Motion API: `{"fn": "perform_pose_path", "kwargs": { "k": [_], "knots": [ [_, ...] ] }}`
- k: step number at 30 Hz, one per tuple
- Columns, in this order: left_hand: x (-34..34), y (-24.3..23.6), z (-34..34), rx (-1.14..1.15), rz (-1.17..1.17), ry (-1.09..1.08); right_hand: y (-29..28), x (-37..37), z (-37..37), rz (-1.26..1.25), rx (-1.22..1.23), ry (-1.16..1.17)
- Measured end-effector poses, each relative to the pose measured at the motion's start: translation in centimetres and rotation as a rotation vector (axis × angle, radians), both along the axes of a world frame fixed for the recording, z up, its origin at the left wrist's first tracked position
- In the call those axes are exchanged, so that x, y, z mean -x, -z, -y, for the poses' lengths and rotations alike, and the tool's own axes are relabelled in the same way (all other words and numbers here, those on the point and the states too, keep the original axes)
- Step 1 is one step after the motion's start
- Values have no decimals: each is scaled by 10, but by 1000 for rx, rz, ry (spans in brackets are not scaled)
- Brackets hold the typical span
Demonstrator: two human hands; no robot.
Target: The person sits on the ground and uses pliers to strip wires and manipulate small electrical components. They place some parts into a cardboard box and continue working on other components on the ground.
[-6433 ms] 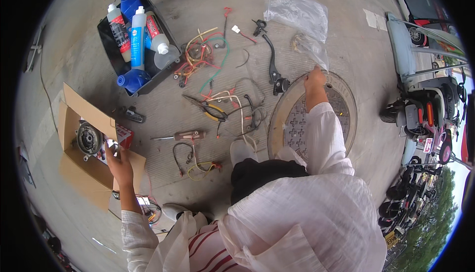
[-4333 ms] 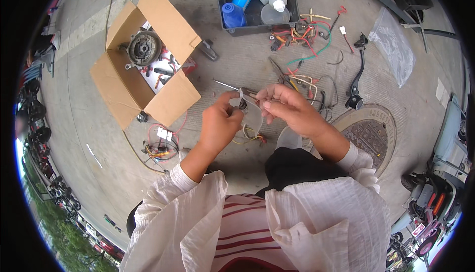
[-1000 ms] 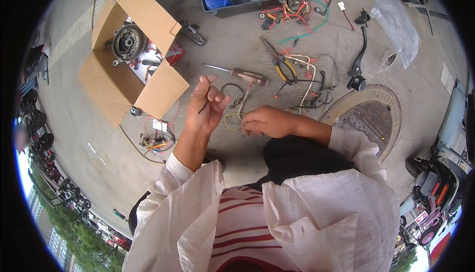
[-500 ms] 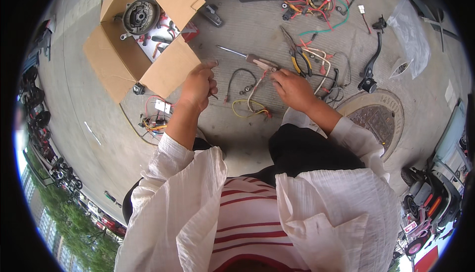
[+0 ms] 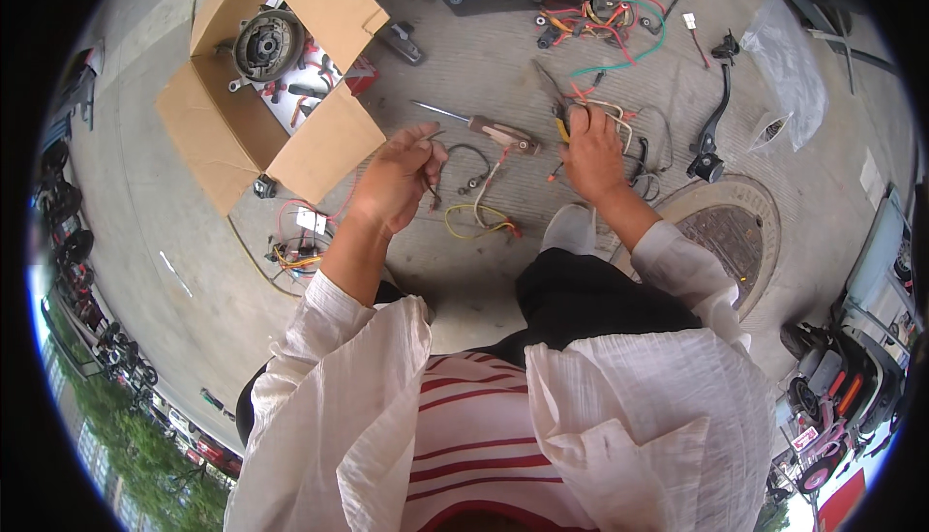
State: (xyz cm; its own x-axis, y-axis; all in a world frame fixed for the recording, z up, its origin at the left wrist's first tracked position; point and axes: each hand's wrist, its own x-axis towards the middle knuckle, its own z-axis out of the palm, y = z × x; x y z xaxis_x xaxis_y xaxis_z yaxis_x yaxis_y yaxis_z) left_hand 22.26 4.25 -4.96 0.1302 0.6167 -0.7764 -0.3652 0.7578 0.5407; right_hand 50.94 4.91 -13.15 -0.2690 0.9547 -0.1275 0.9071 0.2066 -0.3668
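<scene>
My left hand (image 5: pixel 395 182) is closed in a pinch on a short dark wire (image 5: pixel 433 197), one end of which hangs below the fingers. My right hand (image 5: pixel 592 152) has its fingers wrapped over the yellow handles of a pair of pliers (image 5: pixel 552 89); the jaws point away from me and the grips are mostly hidden. Between the hands a screwdriver (image 5: pixel 504 136) with a brown handle lies on the ground, its shaft pointing left. Below its handle are a white wire (image 5: pixel 491 183) and a yellow wire loop (image 5: pixel 464 232).
An open cardboard box (image 5: pixel 224 111) at the far left holds a round brake drum part (image 5: pixel 268 45). A black tray (image 5: pixel 518 1) with a blue bottle stands at the top. Tangled wires (image 5: pixel 605 24), a brake lever (image 5: pixel 716 111), a plastic bag (image 5: pixel 789 72) and a manhole cover (image 5: pixel 711 232) lie right.
My right hand has left the screwdriver, moved right and up, and taken hold of the pliers. My left hand has turned slightly and shifted right, with the dark wire now showing more.
</scene>
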Motion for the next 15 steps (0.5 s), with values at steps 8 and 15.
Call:
{"fn": "perform_pose_path", "kwargs": {
  "k": [8,15],
  "knots": [
    [-11,-16,-3,-25,160,-2,6,2,-10,-221,252,119],
    [-20,-35,-12,-64,47,3,-57,13,-14,-1877,1350,440]
  ]
}}
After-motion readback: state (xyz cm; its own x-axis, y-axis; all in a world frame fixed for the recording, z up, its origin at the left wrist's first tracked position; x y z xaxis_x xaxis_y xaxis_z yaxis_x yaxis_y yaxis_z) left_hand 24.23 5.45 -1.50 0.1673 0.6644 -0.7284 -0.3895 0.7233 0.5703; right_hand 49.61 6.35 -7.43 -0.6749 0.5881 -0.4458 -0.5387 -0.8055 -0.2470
